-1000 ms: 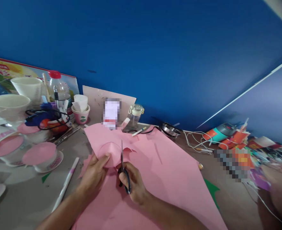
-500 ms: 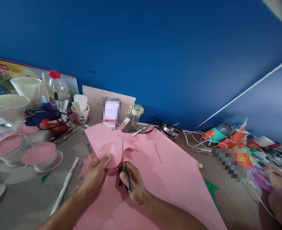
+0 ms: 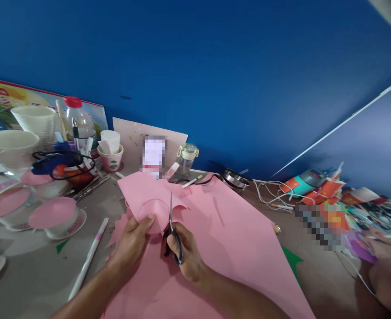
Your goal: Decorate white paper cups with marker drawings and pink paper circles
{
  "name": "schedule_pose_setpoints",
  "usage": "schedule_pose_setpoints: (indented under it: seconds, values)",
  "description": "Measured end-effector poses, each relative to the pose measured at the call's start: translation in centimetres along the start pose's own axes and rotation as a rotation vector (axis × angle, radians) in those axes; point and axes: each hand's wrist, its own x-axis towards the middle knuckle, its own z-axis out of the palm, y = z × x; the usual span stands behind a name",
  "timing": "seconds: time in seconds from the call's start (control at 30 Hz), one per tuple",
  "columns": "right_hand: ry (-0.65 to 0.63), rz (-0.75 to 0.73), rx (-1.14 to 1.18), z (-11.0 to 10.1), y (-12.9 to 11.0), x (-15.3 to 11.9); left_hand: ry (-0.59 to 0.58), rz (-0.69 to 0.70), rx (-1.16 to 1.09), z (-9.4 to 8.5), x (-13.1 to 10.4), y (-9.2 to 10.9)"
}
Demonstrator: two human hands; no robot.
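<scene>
A piece of pink paper (image 3: 142, 188) with a round outline drawn on it is pinched by my left hand (image 3: 133, 237), the thumb lying on the circle. My right hand (image 3: 185, 254) is closed around the dark handles of a pair of scissors (image 3: 171, 212). Their blades point up and away at the right edge of the circle, where the paper is partly cut and a strip curls off to the right. Beneath both hands lies a large pink sheet (image 3: 235, 239).
Bowls with pink paper tops (image 3: 52, 212), stacked white cups (image 3: 36, 122) and a red-capped bottle (image 3: 79, 119) crowd the left. A phone (image 3: 153, 155) and a clear jar (image 3: 187, 157) stand at the back. Cables (image 3: 265, 195) and a person's arm (image 3: 389, 270) are on the right.
The view has shifted very slightly. Both hands keep their holds on the paper and scissors, and the scissor blades look slightly more closed.
</scene>
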Motion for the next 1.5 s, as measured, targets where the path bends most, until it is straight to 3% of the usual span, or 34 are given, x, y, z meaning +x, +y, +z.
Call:
schedule_pose_setpoints:
  seconds: [0.13,0.33,0.73,1.07,1.5]
  values:
    - [0.002,-0.002,-0.002,0.0,0.1,0.0,-0.047,-0.016,-0.054,0.3,-0.1,0.4]
    - [0.003,0.018,-0.011,0.0,0.0,-0.1,0.03,-0.005,-0.065,0.3,-0.2,0.8]
    - [0.014,0.042,-0.016,0.2,-0.1,-0.1,0.053,0.013,-0.085,0.6,-0.4,1.2]
    - [0.02,0.066,-0.017,0.2,0.1,-0.1,0.043,0.024,-0.031,1.7,-1.4,4.2]
    - [0.016,0.056,-0.032,0.3,-0.1,-0.1,0.072,-0.012,-0.026,1.0,-0.8,3.3]
